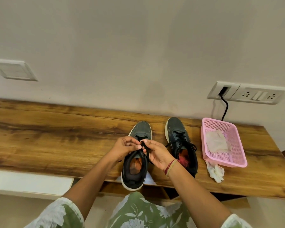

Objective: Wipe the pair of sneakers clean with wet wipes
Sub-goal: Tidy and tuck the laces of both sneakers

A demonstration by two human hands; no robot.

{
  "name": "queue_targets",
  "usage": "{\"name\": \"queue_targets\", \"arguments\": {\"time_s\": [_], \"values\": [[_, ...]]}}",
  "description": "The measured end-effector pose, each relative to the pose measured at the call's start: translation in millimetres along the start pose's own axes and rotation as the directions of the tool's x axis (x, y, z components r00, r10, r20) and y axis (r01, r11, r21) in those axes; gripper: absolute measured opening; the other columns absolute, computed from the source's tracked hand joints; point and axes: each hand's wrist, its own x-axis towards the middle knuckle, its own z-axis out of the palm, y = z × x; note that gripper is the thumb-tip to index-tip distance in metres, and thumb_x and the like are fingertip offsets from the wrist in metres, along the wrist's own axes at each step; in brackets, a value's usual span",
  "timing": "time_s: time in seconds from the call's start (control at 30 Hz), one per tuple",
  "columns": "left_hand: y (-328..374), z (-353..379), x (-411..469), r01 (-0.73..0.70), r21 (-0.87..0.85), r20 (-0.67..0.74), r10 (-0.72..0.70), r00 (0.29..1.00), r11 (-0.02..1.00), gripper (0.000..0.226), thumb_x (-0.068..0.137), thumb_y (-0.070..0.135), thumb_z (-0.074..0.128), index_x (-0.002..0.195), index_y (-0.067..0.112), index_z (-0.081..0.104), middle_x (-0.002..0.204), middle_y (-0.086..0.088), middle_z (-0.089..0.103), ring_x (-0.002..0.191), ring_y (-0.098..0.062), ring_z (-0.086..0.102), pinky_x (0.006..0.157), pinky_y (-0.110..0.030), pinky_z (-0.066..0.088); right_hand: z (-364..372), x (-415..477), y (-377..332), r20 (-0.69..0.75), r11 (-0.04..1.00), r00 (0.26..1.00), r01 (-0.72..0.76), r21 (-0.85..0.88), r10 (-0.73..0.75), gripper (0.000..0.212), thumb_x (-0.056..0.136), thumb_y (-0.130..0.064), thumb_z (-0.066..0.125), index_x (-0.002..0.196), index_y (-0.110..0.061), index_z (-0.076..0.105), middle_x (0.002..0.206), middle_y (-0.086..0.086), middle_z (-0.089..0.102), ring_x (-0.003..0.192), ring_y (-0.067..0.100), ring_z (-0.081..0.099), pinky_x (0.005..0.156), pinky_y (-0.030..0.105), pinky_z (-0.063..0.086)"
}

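Left hand (pixel 124 148) and right hand (pixel 157 153) pinch the black laces (pixel 143 143) on the nearer sneaker (pixel 135 177). Other sneaker (pixel 176 129) sits beside it; wipes (pixel 217 142) in the pink basket (pixel 227 162).

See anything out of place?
The left sneaker hangs heel-first over the wooden table edge while the left hand and right hand pinch its laces. A crumpled wipe lies outside the pink basket, by its near corner.

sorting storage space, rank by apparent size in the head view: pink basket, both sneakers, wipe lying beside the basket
1. pink basket
2. left sneaker and right sneaker: about alike, not ranked
3. wipe beside the basket
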Motion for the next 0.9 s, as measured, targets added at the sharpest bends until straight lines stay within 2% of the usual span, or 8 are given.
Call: {"name": "queue_targets", "arguments": {"time_s": [0.13, 0.3, 0.37, 0.47, 0.57, 0.67, 0.8, 0.9], "values": [[-1.0, -7.4, 2.7, 0.131, -0.057, 0.015, -0.13, 0.991, 0.99, 0.011, 0.083, -0.004, 0.064, 0.085, 0.006, 0.067, 0.066, -0.002, 0.07, 0.06, -0.013, 0.065, 0.055, -0.021, 0.05, -3.7, -0.4, -7.5, 0.103, 0.878, 0.977, 0.211, -0.429, -0.185, 0.008, 0.083, 0.001, 0.064, 0.088, -0.002, 0.069, 0.077, 0.006, 0.069, 0.072, 0.014, 0.063, 0.065, 0.018, 0.052], [-3.0, -6.6, 6.6, 0.149, -0.003, -0.063, -0.149, 0.987, 0.989, 0.009, 0.08, 0.003, 0.071, 0.082, 0.012, 0.069, 0.061, 0.004, 0.069, 0.053, -0.005, 0.058, 0.049, -0.014, 0.043, 1.3, -1.7, -16.1, 0.233, 0.318, 0.893, 0.365, -0.875, -0.385, 0.011, 0.074, -0.002, 0.075, 0.081, -0.01, 0.074, 0.075, -0.008, 0.065, 0.07, 0.007, 0.064, 0.071, 0.018, 0.052], [-0.8, -5.3, 5.2, 0.088, 0.005, -0.087, -0.087, 0.992, 0.996, 0.012, 0.079, -0.003, 0.071, 0.081, 0.009, 0.068, 0.061, 0.005, 0.07, 0.055, -0.003, 0.063, 0.054, -0.014, 0.049, 8.5, -3.4, -12.7, 0.281, 0.09, 0.836, 0.362, -0.928, -0.471, 0.007, 0.075, -0.005, 0.073, 0.08, -0.009, 0.073, 0.076, -0.005, 0.061, 0.07, 0.01, 0.062, 0.07, 0.021, 0.05], [0.8, -6.0, 1.2, -0.025, 0.071, -0.153, 0.036, 0.988, 0.997, 0.017, 0.075, -0.006, 0.073, 0.076, 0.011, 0.07, 0.066, 0.005, 0.071, 0.063, -0.004, 0.066, 0.064, -0.017, 0.053, 14.1, -5.6, -2.0, 0.331, -0.084, 0.759, 0.346, -0.935, -0.561, 0.001, 0.076, -0.01, 0.069, 0.076, -0.01, 0.07, 0.079, 0.002, 0.059, 0.073, 0.018, 0.059, 0.062, 0.023, 0.04], [-3.6, -3.7, -3.9, -0.07, 0.185, -0.19, 0.105, 0.976, 0.98, 0.017, 0.075, 0.0, 0.076, 0.076, 0.016, 0.07, 0.075, -0.003, 0.071, 0.071, -0.009, 0.066, 0.069, -0.021, 0.054, 13.4, -4.1, 9.9, 0.338, -0.119, 0.716, 0.339, -0.933, -0.611, 0.005, 0.078, -0.014, 0.068, 0.075, -0.01, 0.066, 0.077, -0.001, 0.053, 0.073, 0.018, 0.055, 0.061, 0.023, 0.034], [-4.3, 1.3, -8.6, -0.084, 0.242, -0.216, 0.138, 0.967, 0.967, 0.01, 0.082, 0.006, 0.071, 0.084, 0.017, 0.07, 0.08, -0.001, 0.07, 0.074, -0.009, 0.066, 0.071, -0.023, 0.054, 11.9, 0.3, 14.3, 0.295, -0.057, 0.68, 0.349, -0.936, -0.671, 0.008, 0.075, -0.013, 0.071, 0.072, -0.011, 0.064, 0.076, -0.004, 0.052, 0.07, 0.014, 0.054, 0.061, 0.022, 0.037], [-4.2, -1.9, -6.2, -0.009, 0.061, -0.145, 0.018, 0.989, 0.998, 0.022, 0.099, 0.009, 0.045, 0.11, 0.017, 0.062, 0.07, 0.002, 0.063, 0.045, -0.002, 0.05, 0.045, -0.016, 0.042, 8.4, 1.9, 16.0, 0.142, 0.17, 0.656, 0.388, -0.906, -0.741, 0.019, 0.07, -0.007, 0.075, 0.069, -0.021, 0.063, 0.071, -0.009, 0.058, 0.064, 0.005, 0.057, 0.064, 0.023, 0.05], [-7.1, -5.5, -3.2, 0.015, 0.153, -0.024, -0.012, 1.0, 0.988, 0.033, 0.097, -0.002, 0.044, 0.108, 0.021, 0.065, 0.06, 0.01, 0.066, 0.039, 0.0, 0.044, 0.04, -0.013, 0.037, 9.5, 1.6, 17.2, 0.139, 0.2, 0.653, 0.418, -0.886, -0.745, 0.025, 0.071, -0.006, 0.075, 0.071, -0.024, 0.057, 0.07, -0.007, 0.061, 0.065, 0.003, 0.058, 0.062, 0.013, 0.047]]}}
